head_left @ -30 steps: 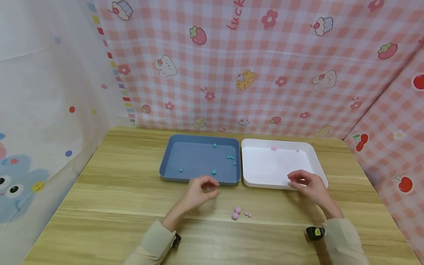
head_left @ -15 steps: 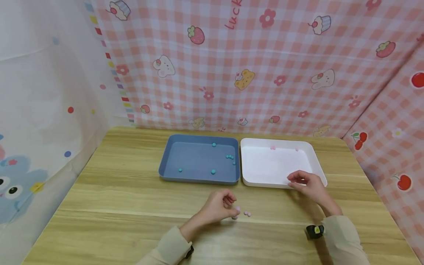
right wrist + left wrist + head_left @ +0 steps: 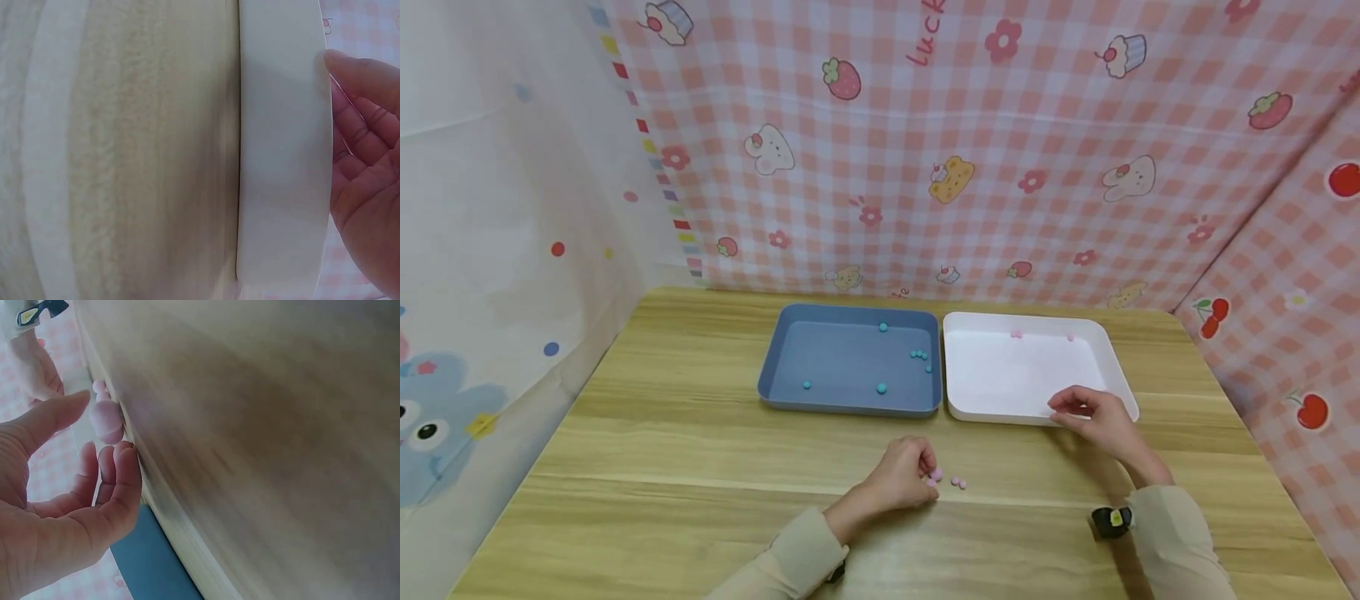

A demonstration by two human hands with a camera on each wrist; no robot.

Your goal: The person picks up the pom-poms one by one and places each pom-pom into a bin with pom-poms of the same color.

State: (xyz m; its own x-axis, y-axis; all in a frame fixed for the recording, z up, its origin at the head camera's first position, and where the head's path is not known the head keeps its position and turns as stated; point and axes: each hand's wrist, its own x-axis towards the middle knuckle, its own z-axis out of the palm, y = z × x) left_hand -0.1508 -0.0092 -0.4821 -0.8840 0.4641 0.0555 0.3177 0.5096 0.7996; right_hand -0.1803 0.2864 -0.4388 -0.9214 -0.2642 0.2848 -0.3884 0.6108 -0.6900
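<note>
A: The pink balls sit in a small cluster on the wooden table, in front of the two trays and well short of either. The left hand is down on them, fingers curled in at the nearest ball.

B: Does it have one?

A: I can't tell for sure. In the left wrist view the biggest ball lies on the table just off the fingertips, with the thumb above it; the pinch looks narrow but not closed on anything.

B: And the other hand?

A: The right hand rests at the near rim of the white tray, fingers loosely bent, holding nothing that I can see. Two pink balls already lie at that tray's far edge. The blue tray beside it holds several teal balls.

B: What could go wrong?

A: The balls are small, round and close together. I'd judge that a clumsy pinch could nudge the neighbours and send them rolling across the table, maybe off the near edge. A weak grip could also drop one on the way over, or land it in the blue tray, since the two trays stand side by side.
</note>
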